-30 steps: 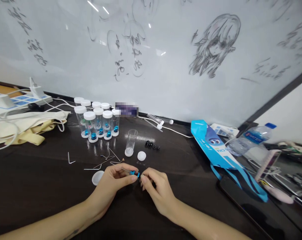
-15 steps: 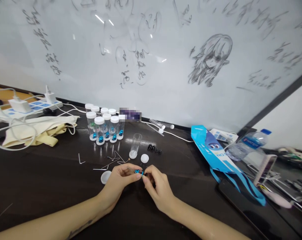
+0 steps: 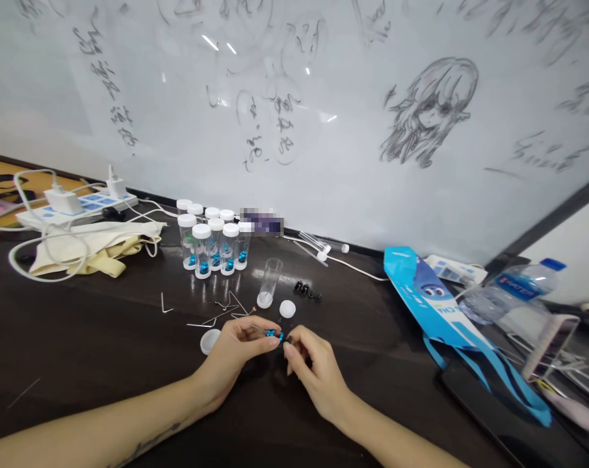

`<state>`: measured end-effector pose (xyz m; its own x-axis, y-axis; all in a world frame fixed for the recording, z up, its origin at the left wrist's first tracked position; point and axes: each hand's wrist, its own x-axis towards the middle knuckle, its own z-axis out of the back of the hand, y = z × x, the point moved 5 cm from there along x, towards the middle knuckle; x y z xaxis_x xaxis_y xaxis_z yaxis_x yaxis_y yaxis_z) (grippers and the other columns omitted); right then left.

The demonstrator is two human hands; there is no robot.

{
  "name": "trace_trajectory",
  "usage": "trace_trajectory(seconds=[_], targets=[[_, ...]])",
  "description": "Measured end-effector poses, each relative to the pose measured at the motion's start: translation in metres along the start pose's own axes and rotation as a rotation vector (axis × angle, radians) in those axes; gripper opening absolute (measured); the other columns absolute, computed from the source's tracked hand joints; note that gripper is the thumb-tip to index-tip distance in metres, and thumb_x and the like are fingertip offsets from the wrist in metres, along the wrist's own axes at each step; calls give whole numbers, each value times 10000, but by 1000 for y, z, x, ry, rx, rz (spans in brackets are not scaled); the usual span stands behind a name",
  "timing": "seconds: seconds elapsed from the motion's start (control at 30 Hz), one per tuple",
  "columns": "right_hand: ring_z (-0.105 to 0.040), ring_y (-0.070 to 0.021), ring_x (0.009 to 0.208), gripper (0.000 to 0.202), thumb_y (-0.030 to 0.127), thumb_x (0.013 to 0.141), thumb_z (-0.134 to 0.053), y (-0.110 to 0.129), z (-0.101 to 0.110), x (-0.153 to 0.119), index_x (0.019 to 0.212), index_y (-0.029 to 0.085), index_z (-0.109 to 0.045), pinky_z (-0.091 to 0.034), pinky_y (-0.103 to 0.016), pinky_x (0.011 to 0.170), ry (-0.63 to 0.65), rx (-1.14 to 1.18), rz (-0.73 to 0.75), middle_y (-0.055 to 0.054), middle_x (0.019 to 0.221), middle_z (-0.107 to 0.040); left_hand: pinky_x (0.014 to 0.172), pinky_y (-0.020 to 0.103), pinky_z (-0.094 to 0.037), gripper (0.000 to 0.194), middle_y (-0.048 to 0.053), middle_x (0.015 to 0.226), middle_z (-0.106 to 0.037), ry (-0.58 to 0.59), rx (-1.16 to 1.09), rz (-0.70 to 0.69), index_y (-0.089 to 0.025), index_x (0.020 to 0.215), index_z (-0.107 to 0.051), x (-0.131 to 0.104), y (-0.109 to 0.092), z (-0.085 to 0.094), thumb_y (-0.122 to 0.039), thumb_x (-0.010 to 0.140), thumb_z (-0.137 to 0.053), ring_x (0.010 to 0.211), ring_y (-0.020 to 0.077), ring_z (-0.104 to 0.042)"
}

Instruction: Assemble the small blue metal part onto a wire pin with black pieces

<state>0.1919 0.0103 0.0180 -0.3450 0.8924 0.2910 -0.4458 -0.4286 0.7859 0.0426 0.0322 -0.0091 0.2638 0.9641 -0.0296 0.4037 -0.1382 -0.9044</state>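
Between the thumb and fingers of my left hand point(image 3: 248, 341) is a small shiny blue part point(image 3: 274, 334). My right hand point(image 3: 307, 354) is pinched just right of it, on a small dark piece point(image 3: 287, 340) that is mostly hidden by the fingertips. A clear tube point(image 3: 271, 279) without a lid stands beyond my hands, and a white cap point(image 3: 287, 309) lies beside it. Several small black parts point(image 3: 307, 290) are to the right of the tube. A white round lid point(image 3: 209, 341) rests by my left hand, near thin metal wires point(image 3: 231, 304) and an L-shaped key point(image 3: 164, 304).
Capped tubes point(image 3: 203, 250) with blue parts stand in a group at the back left. Further left are a cream cloth bag point(image 3: 94, 244) and a power strip point(image 3: 82, 208). On the right lie a blue bag point(image 3: 424, 299), a bottle point(image 3: 519, 286) and a black tablet-like slab point(image 3: 489, 409).
The view has turned slightly left, so the scene appears shifted right. My right hand has moved a little away from the blue part, opening a small gap. My left hand still holds it.
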Motion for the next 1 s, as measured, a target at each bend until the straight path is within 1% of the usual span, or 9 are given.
trace_trajectory(seconds=[0.13, 0.27, 0.43, 0.5, 0.63, 0.7, 0.87, 0.93, 1.0], targets=[[-514, -117, 562, 105, 278, 946, -531, 2, 0, 1, 882, 196, -514, -403, -217, 546, 4, 30, -6, 32, 655, -542, 785, 245, -442, 174, -5, 775, -739, -1, 12, 11, -215, 837, -772, -1, 0, 0, -216, 673, -832, 781, 141, -622], [-522, -115, 545, 138, 298, 952, -525, 2, 2, 2, 864, 192, -527, -406, -223, 546, -18, 37, -1, 34, 630, -543, 775, 249, -443, 174, -1, 760, -738, 9, 22, 17, -212, 847, -769, -2, 1, 0, -224, 683, -826, 771, 146, -622], [-532, -116, 545, 90, 278, 935, -549, 0, 1, 1, 913, 194, -528, -408, -219, 532, -41, 40, 8, 34, 646, -549, 777, 253, -445, 169, 2, 765, -741, 4, 25, 13, -214, 844, -771, -1, -1, -1, -230, 685, -824, 776, 152, -627], [-521, -115, 543, 117, 288, 946, -531, 1, 1, 0, 877, 195, -529, -405, -220, 536, -31, 26, 13, 33, 636, -547, 776, 249, -446, 169, 1, 769, -744, 9, 27, 15, -217, 840, -771, -1, -1, -1, -227, 681, -827, 776, 149, -628], [-529, -114, 552, 302, 330, 992, -443, 0, 1, 0, 734, 190, -515, -405, -224, 556, 9, 3, 15, 24, 615, -538, 748, 255, -450, 174, 0, 742, -736, 7, 54, 22, -215, 833, -772, -2, 1, 2, -234, 671, -834, 737, 150, -623], [-535, -113, 552, 344, 336, 999, -427, 0, 0, 0, 703, 186, -513, -406, -223, 558, 15, 2, 14, 21, 613, -538, 740, 252, -449, 176, -4, 731, -730, 8, 55, 30, -216, 837, -772, -2, 3, 2, -234, 672, -833, 724, 145, -618], [-531, -114, 545, 107, 291, 922, -582, -3, 2, 0, 884, 194, -555, -414, -218, 538, -53, 29, 3, 36, 643, -553, 763, 241, -443, 171, -9, 760, -735, 8, 25, 34, -222, 849, -769, -2, 3, 2, -228, 687, -824, 766, 140, -622], [-532, -114, 543, 100, 286, 911, -598, -3, 2, 0, 919, 195, -556, -415, -217, 531, -64, 37, 0, 38, 649, -554, 772, 247, -444, 167, -4, 767, -737, 8, 23, 40, -219, 851, -768, -2, 3, 1, -229, 693, -820, 777, 146, -625], [-523, -114, 541, 127, 299, 928, -573, -3, 3, 0, 862, 192, -558, -408, -221, 533, -57, 24, 2, 35, 631, -553, 765, 251, -446, 168, -1, 763, -736, 9, 27, 38, -216, 848, -768, -2, 3, 2, -227, 689, -822, 770, 150, -624]])
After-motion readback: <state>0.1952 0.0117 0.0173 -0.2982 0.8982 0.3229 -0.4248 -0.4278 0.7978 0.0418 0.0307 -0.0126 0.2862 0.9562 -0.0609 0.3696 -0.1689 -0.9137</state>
